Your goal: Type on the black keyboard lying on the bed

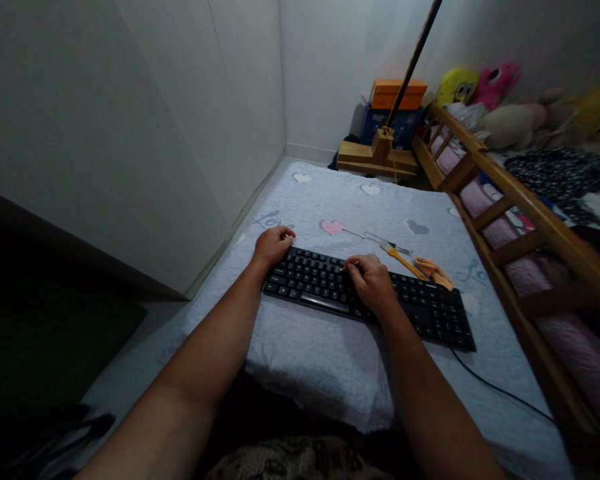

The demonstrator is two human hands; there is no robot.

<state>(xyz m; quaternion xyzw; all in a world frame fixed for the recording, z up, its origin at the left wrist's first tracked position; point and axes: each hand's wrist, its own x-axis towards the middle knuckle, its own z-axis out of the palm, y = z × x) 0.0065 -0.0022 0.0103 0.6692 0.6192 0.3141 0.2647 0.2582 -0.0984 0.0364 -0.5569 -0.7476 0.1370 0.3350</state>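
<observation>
A black keyboard (325, 277) lies at a slant on the cloth-covered table, its cable (500, 387) running off to the right. At its back left corner is my left hand (273, 247), fingers curled in; whatever they hold is hidden. My right hand (373, 281) rests over the middle keys with thumb and forefinger pinched together. Something small may be between those fingertips, too small to name. Behind the keyboard lie a flat brush with a yellow handle (405, 262), a thin metal wire tool (373, 237) and a folded orange-brown cloth (434, 272).
A pale tablecloth (305, 353) with heart prints covers the table. A wooden bed rail (525, 207) runs along the right, with plush toys (510, 123) beyond it. A pale panel (180, 120) stands at left. Behind are an orange box (397, 95) and a wooden stand (377, 157).
</observation>
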